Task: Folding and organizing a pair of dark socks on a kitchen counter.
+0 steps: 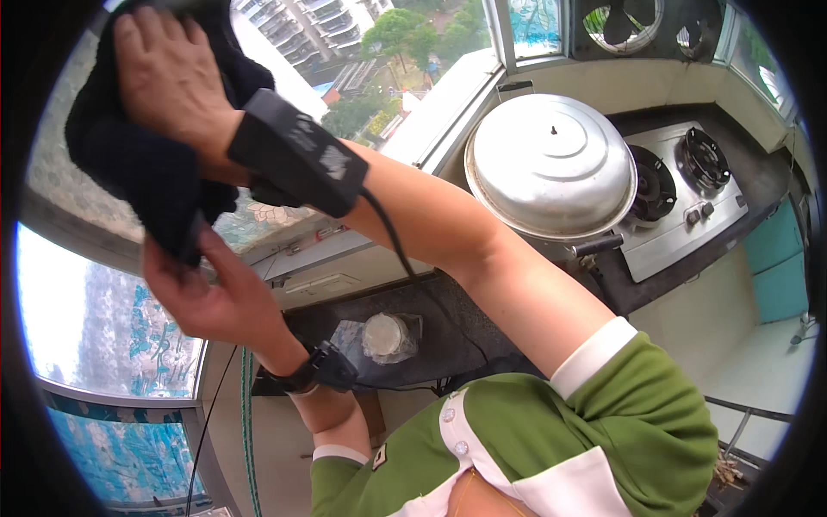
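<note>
A black cloth point(155, 161) hangs bunched in front of a window pane with patterned film point(64, 161) at the upper left. My right hand point(174, 84) lies over the upper part of the cloth, back of the hand showing, its fingers curled over the fabric. Below it, my left hand point(219, 291) pinches a lower corner of the cloth between thumb and fingers, slightly blurred. Whether the cloth touches the glass cannot be told. Both wrists carry black strapped devices with cables; the box point(300, 152) on the right wrist is the larger.
A large lidded metal pan point(552, 168) stands beside a two-burner gas stove point(685, 200) on the dark counter. Nearer lies a round container in clear plastic point(386, 336). The window sill point(452, 110) runs behind my right arm. Cables and a green cord point(249, 426) hang at lower left.
</note>
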`<state>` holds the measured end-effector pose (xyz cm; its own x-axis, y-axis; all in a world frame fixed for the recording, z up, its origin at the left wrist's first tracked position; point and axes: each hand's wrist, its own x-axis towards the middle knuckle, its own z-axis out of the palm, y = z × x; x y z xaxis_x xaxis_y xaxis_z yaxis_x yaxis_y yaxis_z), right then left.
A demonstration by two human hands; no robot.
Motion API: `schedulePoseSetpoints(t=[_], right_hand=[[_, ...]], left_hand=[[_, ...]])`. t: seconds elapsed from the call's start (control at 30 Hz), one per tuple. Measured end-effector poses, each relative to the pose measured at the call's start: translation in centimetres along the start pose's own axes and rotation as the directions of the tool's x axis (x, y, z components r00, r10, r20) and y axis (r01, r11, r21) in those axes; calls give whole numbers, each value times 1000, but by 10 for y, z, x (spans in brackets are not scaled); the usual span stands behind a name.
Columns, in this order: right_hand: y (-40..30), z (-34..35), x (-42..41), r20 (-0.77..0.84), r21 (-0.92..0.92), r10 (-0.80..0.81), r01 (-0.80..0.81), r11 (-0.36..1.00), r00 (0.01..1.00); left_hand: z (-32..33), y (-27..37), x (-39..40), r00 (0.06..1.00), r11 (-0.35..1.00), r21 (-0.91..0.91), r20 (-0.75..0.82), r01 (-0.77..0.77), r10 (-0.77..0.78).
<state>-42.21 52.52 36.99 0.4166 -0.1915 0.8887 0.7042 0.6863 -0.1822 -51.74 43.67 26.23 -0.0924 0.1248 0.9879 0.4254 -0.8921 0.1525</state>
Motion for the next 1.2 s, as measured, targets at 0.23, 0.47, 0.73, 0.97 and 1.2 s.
schedulePoseSetpoints(t=[0.23,0.47,0.73,0.97,1.2], right_hand=[[7,-4,-38,-150,-156,-104,80,984,983],[26,-124,-175,225,-330,10,67,942,974],[24,-208,-243,405,-165,369,-330,929,836],[82,-258,-234,192,-792,505,-171,586,842],[96,-254,-257,430,-861,501,174,479,751]], left_hand=[[1,-29,-29,992,993,70,81,93,-98],[-12,-15,-143,834,923,242,404,298,-375],[-30,21,-198,604,861,275,621,428,-499],[23,32,-202,611,920,3,747,392,-262],[24,16,-217,549,882,72,758,466,-352]])
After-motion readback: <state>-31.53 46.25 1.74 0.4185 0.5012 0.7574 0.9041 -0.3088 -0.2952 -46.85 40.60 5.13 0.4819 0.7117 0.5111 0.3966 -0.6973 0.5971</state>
